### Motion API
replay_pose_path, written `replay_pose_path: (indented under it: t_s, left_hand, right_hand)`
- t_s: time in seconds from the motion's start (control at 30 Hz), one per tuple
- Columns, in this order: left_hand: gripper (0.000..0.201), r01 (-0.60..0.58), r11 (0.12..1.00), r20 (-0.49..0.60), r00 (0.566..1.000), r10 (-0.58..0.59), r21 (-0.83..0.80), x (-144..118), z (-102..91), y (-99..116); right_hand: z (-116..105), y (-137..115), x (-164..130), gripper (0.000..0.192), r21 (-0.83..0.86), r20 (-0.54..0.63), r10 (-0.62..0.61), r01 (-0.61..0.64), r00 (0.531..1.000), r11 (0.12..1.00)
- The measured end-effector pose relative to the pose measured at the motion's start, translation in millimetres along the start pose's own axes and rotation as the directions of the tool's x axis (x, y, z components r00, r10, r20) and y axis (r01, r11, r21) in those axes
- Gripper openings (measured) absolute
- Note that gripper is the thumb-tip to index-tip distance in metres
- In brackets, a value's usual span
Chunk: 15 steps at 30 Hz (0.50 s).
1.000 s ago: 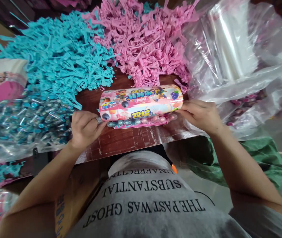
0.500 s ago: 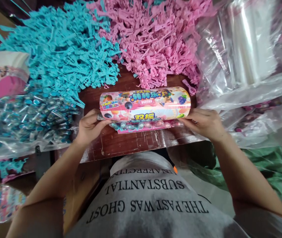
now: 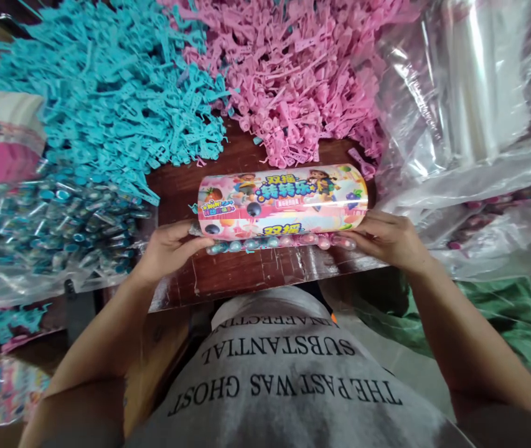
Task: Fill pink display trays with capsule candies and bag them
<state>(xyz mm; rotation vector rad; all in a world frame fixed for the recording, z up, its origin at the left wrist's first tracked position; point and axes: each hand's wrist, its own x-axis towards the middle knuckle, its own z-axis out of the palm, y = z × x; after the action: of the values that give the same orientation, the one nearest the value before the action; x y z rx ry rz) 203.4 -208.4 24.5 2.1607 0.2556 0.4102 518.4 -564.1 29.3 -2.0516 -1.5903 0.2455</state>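
Observation:
A curved, glossy printed card pack (image 3: pixel 288 196) with fruit and cartoon pictures lies crosswise between my hands, just above the table. Along its near edge peeks a row of small rounded clear pieces (image 3: pixel 269 242), blue-green at the left and pink at the right. My left hand (image 3: pixel 169 249) pinches the pack's left end, thumb toward me, with a bit of clear plastic at the fingertips. At the opposite end my right hand (image 3: pixel 389 239) grips with thumb and fingers closed. The fingertips under the pack are hidden.
Heaps of turquoise plastic parts (image 3: pixel 120 93) and pink plastic parts (image 3: pixel 284 81) cover the far side of the table (image 3: pixel 232 274). Blue-capped clear tubes (image 3: pixel 83 218) fill a bag at left, below printed cards (image 3: pixel 4 143). Clear plastic bags (image 3: pixel 484 87) lie at right.
The pack has shifted slightly right and toward me in view, and its near edge now hides most of the pink strip beneath. Both hands keep their hold.

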Motion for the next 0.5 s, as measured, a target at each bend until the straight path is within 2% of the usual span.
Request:
replay_pose_path:
  t_s: [0.07, 0.1, 0.17, 0.23, 0.3, 0.4, 0.5]
  left_hand:
    - [0.021, 0.006, 0.999, 0.007, 1.0, -0.005, -0.041, -1, 1.4, -4]
    - [0.02, -0.021, 1.0, -0.015, 1.0, 0.021, 0.003, -1, 3.8, -8]
    - [0.021, -0.106, 0.979, -0.063, 0.991, 0.119, 0.174, -4, 11.7, -18]
    - [0.031, -0.178, 0.921, -0.1, 0.969, 0.225, 0.347, -9, 22.8, -31]
    - [0.035, -0.199, 0.872, -0.123, 0.952, 0.281, 0.447, -16, 34.1, -42]
    - [0.028, -0.178, 0.848, -0.143, 0.948, 0.284, 0.499, -26, 45.8, -47]
    - [0.025, -0.18, 0.866, -0.141, 0.951, 0.274, 0.466, -29, 51.0, -42]
  right_hand:
    - [2, 3, 1, 0.022, 0.031, -0.007, -0.033, 0.033, 0.999, 0.999]
    - [4, 6, 1, 0.022, 0.027, -0.007, -0.036, 0.036, 0.999, 0.999]
    - [12, 13, 0, 0.025, -0.033, -0.005, -0.057, 0.057, 0.998, 0.998]
    - [21, 19, -2, 0.032, -0.13, -0.016, -0.106, 0.103, 0.994, 0.986]
    - [28, 21, -5, 0.037, -0.203, -0.034, -0.146, 0.136, 0.989, 0.97]
    - [32, 20, -8, 0.033, -0.224, -0.025, -0.143, 0.134, 0.989, 0.965]
    - [29, 22, -8, 0.028, -0.241, -0.032, -0.145, 0.133, 0.989, 0.961]
